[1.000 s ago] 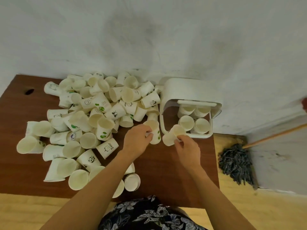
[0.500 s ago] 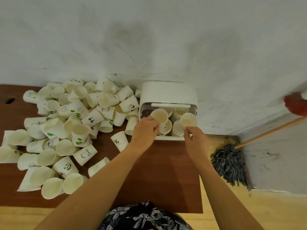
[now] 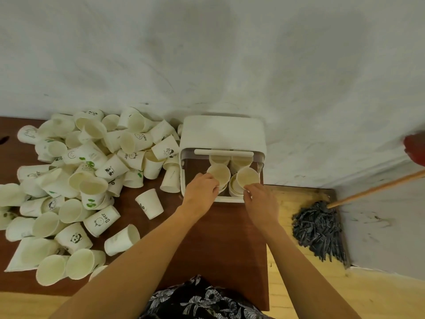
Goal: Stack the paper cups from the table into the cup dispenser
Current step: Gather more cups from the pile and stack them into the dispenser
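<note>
Both my forearms reach forward over the table's [image 3: 230, 238] near right corner. Left hand [image 3: 200, 189] knuckles up, fingers curled round the left cup [image 3: 219, 173], at the dispenser's [image 3: 224, 132] front-left opening. Right hand [image 3: 259, 201] pinches the right cup [image 3: 248, 178] by its near rim, over the front-right stack. Dispenser sits at the table's far right corner, against the wall. Loose cup pile [image 3: 80, 180] covers the left half up to the far edge. Mop [image 3: 319, 229] on the floor beyond the right edge.
</note>
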`<state>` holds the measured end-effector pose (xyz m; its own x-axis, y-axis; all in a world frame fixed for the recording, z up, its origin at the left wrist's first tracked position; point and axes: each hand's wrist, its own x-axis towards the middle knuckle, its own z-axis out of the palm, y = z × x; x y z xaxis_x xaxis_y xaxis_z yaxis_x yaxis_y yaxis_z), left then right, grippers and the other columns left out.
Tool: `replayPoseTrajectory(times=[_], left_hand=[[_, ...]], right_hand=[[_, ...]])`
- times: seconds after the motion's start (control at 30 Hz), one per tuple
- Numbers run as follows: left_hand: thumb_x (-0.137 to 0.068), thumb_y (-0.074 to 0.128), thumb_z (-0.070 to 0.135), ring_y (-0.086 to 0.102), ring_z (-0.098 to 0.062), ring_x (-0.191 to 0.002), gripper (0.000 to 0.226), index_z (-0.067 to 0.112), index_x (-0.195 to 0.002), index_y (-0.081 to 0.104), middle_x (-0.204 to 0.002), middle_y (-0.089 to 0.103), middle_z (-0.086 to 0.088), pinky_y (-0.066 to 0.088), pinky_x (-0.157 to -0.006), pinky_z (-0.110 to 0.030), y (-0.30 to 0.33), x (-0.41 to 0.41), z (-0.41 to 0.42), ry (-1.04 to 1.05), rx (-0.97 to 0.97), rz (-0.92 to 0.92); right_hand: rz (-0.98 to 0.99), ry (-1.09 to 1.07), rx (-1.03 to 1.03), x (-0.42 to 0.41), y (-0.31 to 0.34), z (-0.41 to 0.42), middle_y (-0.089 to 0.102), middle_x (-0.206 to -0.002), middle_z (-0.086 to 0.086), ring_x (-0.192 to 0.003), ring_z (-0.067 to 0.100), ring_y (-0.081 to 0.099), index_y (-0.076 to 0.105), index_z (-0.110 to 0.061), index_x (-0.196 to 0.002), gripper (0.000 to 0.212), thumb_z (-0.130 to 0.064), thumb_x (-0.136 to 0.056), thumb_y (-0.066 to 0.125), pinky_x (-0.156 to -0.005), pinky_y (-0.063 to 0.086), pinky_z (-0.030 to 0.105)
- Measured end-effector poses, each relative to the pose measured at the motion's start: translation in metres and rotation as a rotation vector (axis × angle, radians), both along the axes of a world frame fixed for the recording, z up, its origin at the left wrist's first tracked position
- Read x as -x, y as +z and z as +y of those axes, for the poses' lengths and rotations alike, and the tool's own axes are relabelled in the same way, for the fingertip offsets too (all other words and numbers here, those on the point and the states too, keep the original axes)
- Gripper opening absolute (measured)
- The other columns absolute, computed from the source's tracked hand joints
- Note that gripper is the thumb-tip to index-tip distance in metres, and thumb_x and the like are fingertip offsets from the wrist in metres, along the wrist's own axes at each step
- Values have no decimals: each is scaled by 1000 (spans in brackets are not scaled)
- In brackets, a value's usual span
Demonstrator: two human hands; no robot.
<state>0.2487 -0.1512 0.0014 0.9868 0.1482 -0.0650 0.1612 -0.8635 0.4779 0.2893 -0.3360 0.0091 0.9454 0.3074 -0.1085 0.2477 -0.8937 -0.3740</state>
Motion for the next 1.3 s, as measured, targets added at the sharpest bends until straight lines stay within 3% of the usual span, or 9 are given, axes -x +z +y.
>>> replayPoseTrajectory(times=[0.17, 0.47, 0.87, 0.97, 1.07, 1.2, 1.3], left_hand=[[-97, 52, 31, 51, -20, -95, 24, 16, -99, 71, -104, 65, 0, 49, -72, -33, -11, -10, -5, -11, -34, 28], [-98, 46, 40, 54, -22, -101, 31, 24, -109, 70, -102, 67, -4, 48, -72, -35, -30, -24, -6, -15, -160, 295], [-98, 47, 27, 55, -27, -102, 28, 14, -117, 63, -115, 62, -10, 44, -70, -36, -20, -26, -4, -89, -228, 333], [-97, 48, 29, 54, -26, -103, 32, 14, -124, 57, -131, 52, -5, 50, -73, -38, -11, -10, 3, -69, -111, 142], [-95, 50, 30, 57, -21, -96, 24, 18, -113, 62, -115, 58, 0, 51, -71, -35, 0, 14, 17, -28, -24, 25], [-94, 51, 30, 58, -15, -89, 18, 21, -102, 65, -98, 62, 5, 47, -72, -29, 7, 57, 48, 22, 39, 47], [-93, 51, 28, 60, -20, -91, 16, 20, -98, 65, -97, 63, 2, 49, -76, -35, 2, 89, 78, 59, 8, 155]], right_hand=[[44, 41, 2, -7, -13, 1, 66, -118, 0, -103, 24, 56, 69, -17, -114, 24, -22, -100, 49, -77, 47, 34], [99, 165, 144, -20, -31, 8, 69, -110, 1, -99, 26, 54, 71, -23, -110, 26, -26, -101, 47, -76, 46, 36], [160, 156, 241, -12, -25, 20, 66, -118, 2, -101, 28, 55, 66, -23, -119, 28, -23, -101, 44, -75, 46, 37], [45, 86, 123, 0, -9, 28, 61, -128, 0, -106, 26, 58, 61, -19, -125, 28, -25, -100, 48, -80, 48, 37], [-50, 48, -29, 20, 3, 45, 63, -121, -1, -108, 20, 59, 62, -19, -120, 25, -25, -99, 52, -81, 52, 35], [41, 109, -156, 47, 0, 78, 66, -112, -4, -99, 14, 60, 65, -22, -116, 22, -27, -98, 53, -81, 55, 33], [122, 222, -159, 67, -8, 104, 65, -105, -4, -93, 16, 61, 66, -21, -111, 20, -25, -97, 52, -79, 51, 32]])
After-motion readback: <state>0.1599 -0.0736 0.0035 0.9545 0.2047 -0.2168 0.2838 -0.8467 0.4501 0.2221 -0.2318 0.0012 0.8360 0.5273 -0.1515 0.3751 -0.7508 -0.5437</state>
